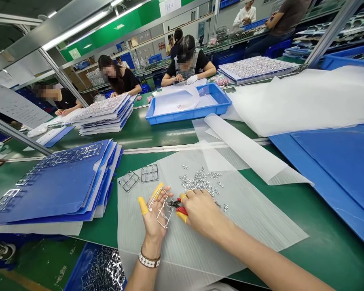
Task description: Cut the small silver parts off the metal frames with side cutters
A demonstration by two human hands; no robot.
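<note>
My left hand [154, 218], with yellow finger cots, holds a thin metal frame [161, 208] of small parts over a white foam sheet [245, 214]. My right hand [200, 210] is closed round red-handled cutters [178, 206], whose tip touches the frame. A heap of small cut metal parts [200, 182] lies just beyond the hands. Two empty metal frames [139, 177] lie on the sheet to the left of the heap.
Stacked blue sheets [57, 186] carrying metal frames lie at left. A blue tray [188, 106] lined with white paper stands further back, blue boards [339, 169] at right. A blue bin [100, 268] of frames sits at the near edge. Several people work across the green table.
</note>
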